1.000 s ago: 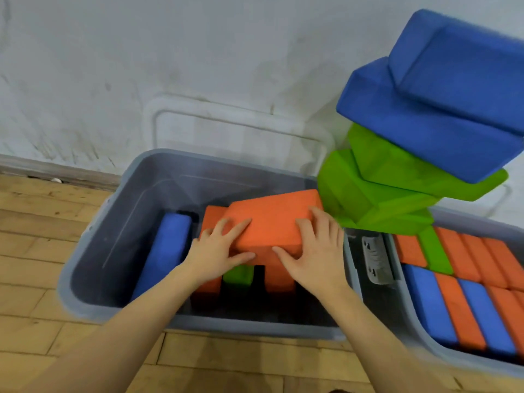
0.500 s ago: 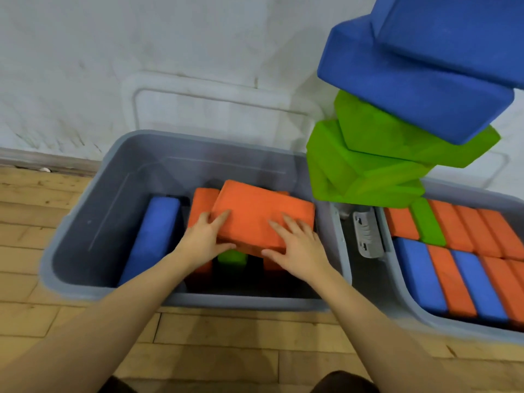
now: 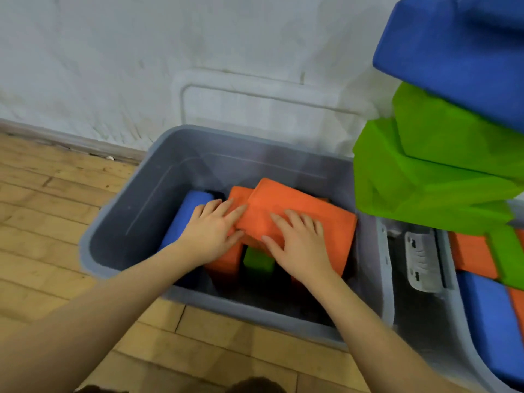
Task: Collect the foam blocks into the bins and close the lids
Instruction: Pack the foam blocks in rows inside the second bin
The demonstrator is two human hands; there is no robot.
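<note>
An open grey bin [image 3: 93, 245] stands on the wood floor against the wall. Inside it a blue foam block [image 3: 192, 205] lies at the left, an orange block [image 3: 226, 262] and a green block [image 3: 258, 260] stand upright in the middle. A large orange foam block [image 3: 312, 217] lies tilted across their tops. My left hand [image 3: 212, 231] presses on its left end with its fingers flat and its thumb on the front face. My right hand [image 3: 297, 245] lies flat on its top. A second grey bin [image 3: 465, 353] at the right holds packed blue and orange blocks.
A leaning stack of green blocks [image 3: 425, 180] and blue blocks [image 3: 453, 58] towers between the two bins at the right. A translucent lid [image 3: 255, 109] leans on the wall behind the left bin. A grey latch [image 3: 422, 259] sits between the bins.
Both hands have pushed the large orange block lower into the bin and tilted it, with its right end down. The view has come closer.
</note>
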